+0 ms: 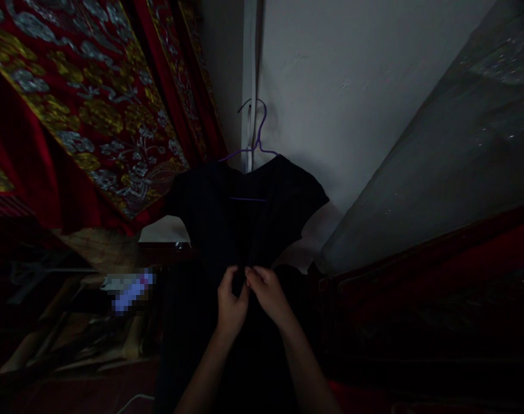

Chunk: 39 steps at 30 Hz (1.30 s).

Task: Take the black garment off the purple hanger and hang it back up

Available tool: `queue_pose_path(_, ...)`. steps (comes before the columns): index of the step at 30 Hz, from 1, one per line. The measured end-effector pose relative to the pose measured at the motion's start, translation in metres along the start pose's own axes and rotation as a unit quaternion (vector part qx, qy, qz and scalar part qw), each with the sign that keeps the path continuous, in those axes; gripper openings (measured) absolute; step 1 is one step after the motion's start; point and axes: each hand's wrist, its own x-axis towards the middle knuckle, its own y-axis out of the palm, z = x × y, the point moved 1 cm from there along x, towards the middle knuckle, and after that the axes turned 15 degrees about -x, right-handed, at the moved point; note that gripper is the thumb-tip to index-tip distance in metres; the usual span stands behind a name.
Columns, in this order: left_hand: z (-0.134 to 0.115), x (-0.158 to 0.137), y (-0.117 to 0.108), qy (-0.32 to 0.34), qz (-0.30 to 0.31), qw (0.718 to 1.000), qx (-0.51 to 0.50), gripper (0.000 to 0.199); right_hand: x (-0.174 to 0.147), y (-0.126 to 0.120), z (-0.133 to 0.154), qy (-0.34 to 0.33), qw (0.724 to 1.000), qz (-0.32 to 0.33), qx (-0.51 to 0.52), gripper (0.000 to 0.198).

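A dark, short-sleeved garment point(210, 213) hangs on a purple wire hanger point(262, 129) in front of me. At the bottom of its V-shaped neckline, both of my hands meet at the front edges. My left hand point(232, 299) pinches the dark cloth with thumb and fingers. Close beside it, my right hand point(265, 290) is also closed on the cloth, fingertips together. Whether a button or other fastener lies between the fingertips is too dark to make out. The lower part of the garment blends into the shadow.
Red cloth with gold and silver embroidery point(111, 109) hangs at the upper left. A pale wall point(331, 75) stands behind the hanger, with clear plastic sheeting point(438, 138) at the right. A wooden frame point(135, 333) and a blurred-out item point(131, 292) are at the lower left.
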Motion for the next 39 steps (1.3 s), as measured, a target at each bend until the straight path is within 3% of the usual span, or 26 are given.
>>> queue_pose_path(7, -0.012, 0.004, 0.007, 0.003, 0.041, 0.999, 0.000, 0.009, -0.005, -0.008, 0.000, -0.005, 0.998, 0.035, 0.045, 0.055)
queue_pose_path(17, -0.012, 0.001, -0.001, 0.013, 0.033, 0.999, 0.010, 0.012, -0.005, -0.011, 0.003, 0.036, 0.982, 0.163, 0.088, 0.044)
queue_pose_path(30, -0.022, 0.000, 0.004, 0.037, 0.034, 0.999, 0.005, 0.012, -0.006, -0.017, 0.008, 0.032, 0.991, 0.070, 0.112, 0.028)
queue_pose_path(36, -0.022, 0.000, 0.002, 0.020, 0.033, 0.999, 0.008, 0.010, -0.002, -0.014, 0.003, -0.002, 0.993, 0.080, 0.085, 0.036)
queue_pose_path(39, -0.021, 0.002, -0.001, 0.025, 0.023, 0.999, 0.003, 0.010, -0.002, -0.011, 0.001, -0.015, 0.997, 0.040, 0.058, 0.039)
